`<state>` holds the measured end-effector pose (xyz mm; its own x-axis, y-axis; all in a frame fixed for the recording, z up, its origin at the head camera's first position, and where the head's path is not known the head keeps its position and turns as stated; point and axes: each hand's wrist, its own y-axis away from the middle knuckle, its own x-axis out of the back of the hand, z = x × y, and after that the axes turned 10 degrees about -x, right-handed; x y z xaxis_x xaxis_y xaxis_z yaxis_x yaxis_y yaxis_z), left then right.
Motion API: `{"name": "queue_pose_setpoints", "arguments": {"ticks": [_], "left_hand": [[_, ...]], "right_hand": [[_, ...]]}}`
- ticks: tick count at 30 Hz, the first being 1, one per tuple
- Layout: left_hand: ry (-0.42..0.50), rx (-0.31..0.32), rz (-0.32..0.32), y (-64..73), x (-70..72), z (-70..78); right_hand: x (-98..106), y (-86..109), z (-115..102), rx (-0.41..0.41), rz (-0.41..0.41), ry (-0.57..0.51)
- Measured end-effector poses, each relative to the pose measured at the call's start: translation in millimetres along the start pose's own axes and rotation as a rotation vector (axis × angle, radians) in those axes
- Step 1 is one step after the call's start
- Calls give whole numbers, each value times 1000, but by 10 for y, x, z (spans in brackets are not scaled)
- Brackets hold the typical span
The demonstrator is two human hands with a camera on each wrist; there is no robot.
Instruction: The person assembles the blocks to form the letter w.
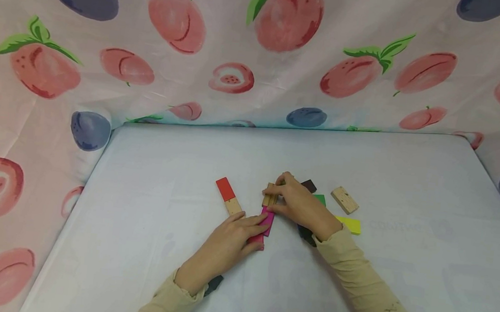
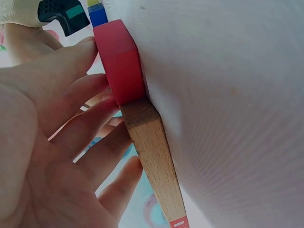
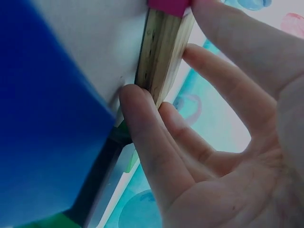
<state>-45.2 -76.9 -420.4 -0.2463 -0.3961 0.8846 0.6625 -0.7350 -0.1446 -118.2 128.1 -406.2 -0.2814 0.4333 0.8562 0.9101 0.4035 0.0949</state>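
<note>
My right hand pinches a plain wooden block between thumb and fingers. One end of that block adjoins a magenta block. In the right wrist view a fingertip lies at the block's other end. My left hand lies over the near part of the row, its fingers extended onto the magenta block. The thumb is by a crimson block, which meets another wooden block along the fingers. A red block forms the far end of this left line; the hand covers part of it.
Right of the right hand lie a black block, a green block, a yellow block and a loose wooden block. A large blue block fills the right wrist view's left side. Fruit-printed cloth borders the white table.
</note>
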Motion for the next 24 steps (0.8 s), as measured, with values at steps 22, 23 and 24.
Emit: {"name": "queue_pose_setpoints", "arguments": {"ticks": [22,23,24], "left_hand": [[0,-6,8,-4,-1,-9],[1,-4,7,-4,-1,-8],[1,-4,6,-4,0,-8]], "right_hand": [[3,27,-17,-23,31,-10],[2,28,-19,-24,33,-7],[1,29,-23,-24,34,-3]]}}
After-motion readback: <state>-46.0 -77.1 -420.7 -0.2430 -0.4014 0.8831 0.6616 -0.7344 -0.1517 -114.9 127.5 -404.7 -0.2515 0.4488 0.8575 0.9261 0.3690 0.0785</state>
